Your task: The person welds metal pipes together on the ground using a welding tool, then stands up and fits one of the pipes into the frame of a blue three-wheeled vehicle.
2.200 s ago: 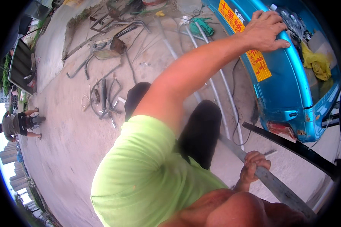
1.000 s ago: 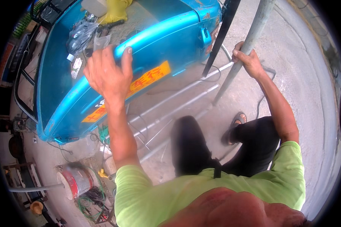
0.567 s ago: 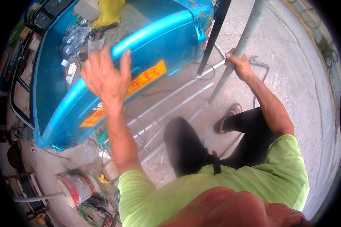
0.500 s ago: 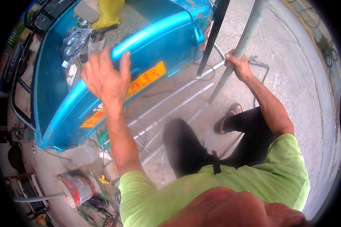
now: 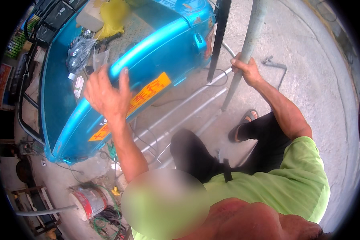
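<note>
My left hand (image 5: 108,96) lies over the side rim of a blue cargo bed (image 5: 160,42), its thumb spread away from the fingers. Those fingertips reach past the rim and are partly hidden. Holding a long grey pole (image 5: 255,30), my right hand (image 5: 248,72) has its fingers wrapped round it. The pole stands tilted, with its lower end near the floor in front of my legs and its top beyond the upper edge of the view. Inside the bed, beyond my left hand, lie a clear plastic bag (image 5: 79,54) and a yellow bag (image 5: 112,18).
Several thin metal pipes (image 5: 182,105) lie on the concrete between the bed and my legs. A dark upright post (image 5: 219,44) stands left of the pole. A bent metal rod (image 5: 283,67) rests on the floor at right. A red-and-white bucket (image 5: 90,201) sits at lower left.
The view has shifted slightly, so the bed sits a little lower in it. My right hand stays on the pole, which leans a little less. My left hand stays at the rim.
</note>
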`<state>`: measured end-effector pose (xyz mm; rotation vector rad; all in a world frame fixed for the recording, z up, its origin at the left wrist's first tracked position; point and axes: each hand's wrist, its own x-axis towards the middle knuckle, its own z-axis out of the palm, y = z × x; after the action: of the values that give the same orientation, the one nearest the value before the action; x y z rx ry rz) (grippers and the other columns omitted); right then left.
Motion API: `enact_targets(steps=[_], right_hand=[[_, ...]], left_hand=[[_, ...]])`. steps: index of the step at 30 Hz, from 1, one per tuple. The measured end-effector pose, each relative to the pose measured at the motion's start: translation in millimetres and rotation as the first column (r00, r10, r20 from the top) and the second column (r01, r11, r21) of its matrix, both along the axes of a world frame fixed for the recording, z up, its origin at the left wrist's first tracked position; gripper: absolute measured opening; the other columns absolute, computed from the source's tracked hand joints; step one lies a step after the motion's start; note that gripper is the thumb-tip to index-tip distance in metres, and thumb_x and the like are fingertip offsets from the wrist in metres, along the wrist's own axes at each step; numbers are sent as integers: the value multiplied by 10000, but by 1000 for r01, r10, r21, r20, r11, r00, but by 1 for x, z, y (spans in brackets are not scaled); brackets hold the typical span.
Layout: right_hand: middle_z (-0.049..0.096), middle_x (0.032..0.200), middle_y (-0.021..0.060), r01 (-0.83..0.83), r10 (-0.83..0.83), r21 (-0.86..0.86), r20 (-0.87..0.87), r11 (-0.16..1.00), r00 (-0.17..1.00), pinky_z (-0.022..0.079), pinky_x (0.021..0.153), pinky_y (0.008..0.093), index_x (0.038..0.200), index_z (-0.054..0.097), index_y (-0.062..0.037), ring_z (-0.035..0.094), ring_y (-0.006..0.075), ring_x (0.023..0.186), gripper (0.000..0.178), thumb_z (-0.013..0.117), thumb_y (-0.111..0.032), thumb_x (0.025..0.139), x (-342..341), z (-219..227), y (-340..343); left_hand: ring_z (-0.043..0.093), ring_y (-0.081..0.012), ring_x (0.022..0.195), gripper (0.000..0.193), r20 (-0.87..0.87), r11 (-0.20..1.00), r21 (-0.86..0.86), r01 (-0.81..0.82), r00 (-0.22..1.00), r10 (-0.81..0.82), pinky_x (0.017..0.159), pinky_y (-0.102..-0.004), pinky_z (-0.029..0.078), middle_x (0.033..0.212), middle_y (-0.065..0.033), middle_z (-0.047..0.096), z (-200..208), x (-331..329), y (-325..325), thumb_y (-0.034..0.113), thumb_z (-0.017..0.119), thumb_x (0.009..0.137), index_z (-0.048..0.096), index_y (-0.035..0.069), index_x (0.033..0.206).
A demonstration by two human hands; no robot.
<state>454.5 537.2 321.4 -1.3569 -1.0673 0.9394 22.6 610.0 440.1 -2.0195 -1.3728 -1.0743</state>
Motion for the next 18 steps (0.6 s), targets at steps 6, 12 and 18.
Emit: enact_targets(steps=[6,12,18], right_hand=[[630,759,42,-43,43,18,-10,999,999,477,681,320,864,642,-52,594,145,709,278,796,-282,886,5,-2,0],[621,755,40,-77,77,6,-3,997,997,464,681,315,839,632,-58,587,146,712,274,788,-278,885,3,3,2],[621,755,39,-97,97,-13,5,995,995,465,693,315,841,633,-56,587,144,717,278,783,-286,886,2,6,6]], left_hand=[[624,-313,1126,456,3,1000,-12,15,1000,-14,1003,-484,426,1126,-98,691,0,1,0,469,769,910,730,103,1180],[625,-314,1132,449,-5,1000,10,-4,1000,4,997,-486,428,1124,-98,690,-1,1,1,468,767,915,730,105,1177],[628,-310,1121,432,6,1000,-5,6,1000,-6,981,-479,431,1123,-95,688,1,3,0,447,766,919,728,103,1176]])
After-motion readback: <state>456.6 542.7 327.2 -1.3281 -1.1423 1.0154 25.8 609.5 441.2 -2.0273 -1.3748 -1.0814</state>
